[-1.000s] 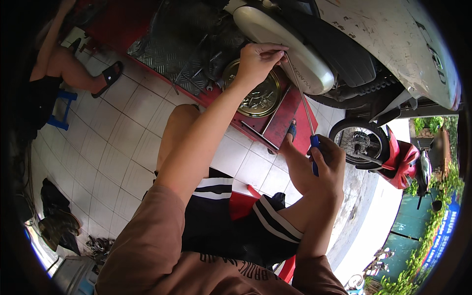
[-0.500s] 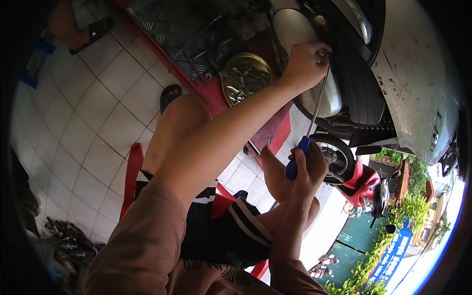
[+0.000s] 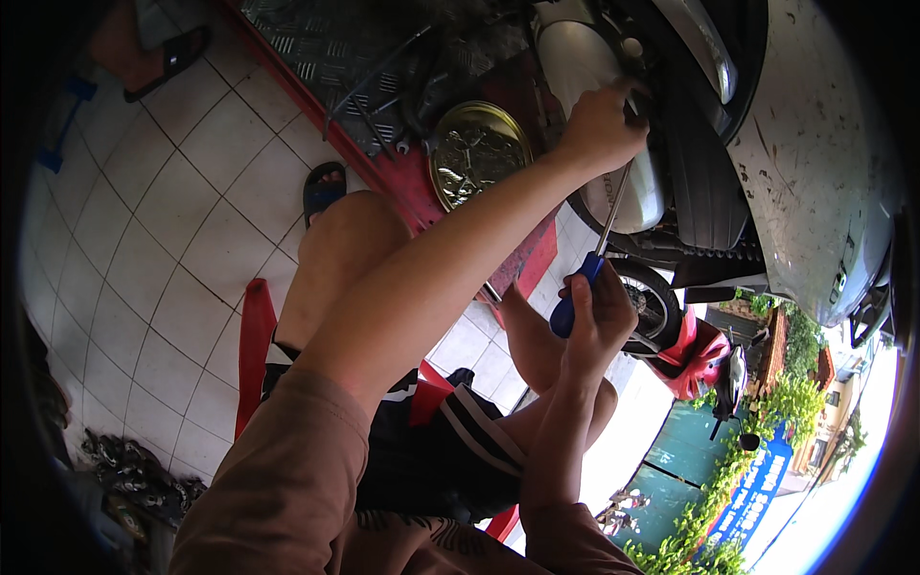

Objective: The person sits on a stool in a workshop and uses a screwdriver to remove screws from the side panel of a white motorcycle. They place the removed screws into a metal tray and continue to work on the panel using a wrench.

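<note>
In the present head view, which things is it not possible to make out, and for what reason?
Head view, screwdriver tip: hidden by the left hand.
Head view, metal pieces in the round tray: too small and shiny to identify.
Head view, other person's upper body: cut off by the dark upper-left rim; lower leg and sandal show.

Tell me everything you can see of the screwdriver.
The screwdriver has a rounded blue handle, plastic by its look, and a long, slim, straight, shiny metal shaft. The right hand grips the handle, its fingers covering part of it. The tool slants, the shaft running up and rightward in the picture, across the view of the motorbike's silver cover. The far end disappears at the left hand; the tip and whether that hand touches it can't be made out.
</note>
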Demonstrator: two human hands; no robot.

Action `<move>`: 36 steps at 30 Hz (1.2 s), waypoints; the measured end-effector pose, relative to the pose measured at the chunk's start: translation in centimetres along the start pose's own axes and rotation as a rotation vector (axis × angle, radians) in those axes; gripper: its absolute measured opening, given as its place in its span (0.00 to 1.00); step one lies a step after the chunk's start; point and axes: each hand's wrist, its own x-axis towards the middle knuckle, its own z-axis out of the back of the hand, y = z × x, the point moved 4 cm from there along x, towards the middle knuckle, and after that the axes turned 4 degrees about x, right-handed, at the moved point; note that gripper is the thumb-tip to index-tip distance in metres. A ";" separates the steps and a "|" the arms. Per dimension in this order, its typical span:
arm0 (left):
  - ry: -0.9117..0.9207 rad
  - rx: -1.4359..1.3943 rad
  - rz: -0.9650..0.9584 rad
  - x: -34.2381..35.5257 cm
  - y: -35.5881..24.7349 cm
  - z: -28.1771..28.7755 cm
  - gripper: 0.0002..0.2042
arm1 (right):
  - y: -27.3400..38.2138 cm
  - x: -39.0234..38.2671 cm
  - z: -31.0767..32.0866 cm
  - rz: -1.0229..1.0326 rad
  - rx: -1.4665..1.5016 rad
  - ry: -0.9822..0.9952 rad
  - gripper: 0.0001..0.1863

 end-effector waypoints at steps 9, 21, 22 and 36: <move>0.003 0.013 -0.025 -0.1 -0.1 -0.1 0.16 | 0.5 -0.2 -0.2 -0.038 0.058 -0.022 0.21; -0.051 -0.083 0.080 -0.1 -0.3 0.4 0.14 | 5.0 0.2 -4.5 -0.588 1.289 0.354 0.18; -0.071 -0.082 0.114 -0.2 0.0 0.6 0.14 | 5.7 0.5 -4.7 -0.632 1.323 0.353 0.20; 0.070 -0.032 0.319 -2.5 3.3 5.7 0.09 | 6.8 1.0 -6.6 -0.676 1.660 0.433 0.14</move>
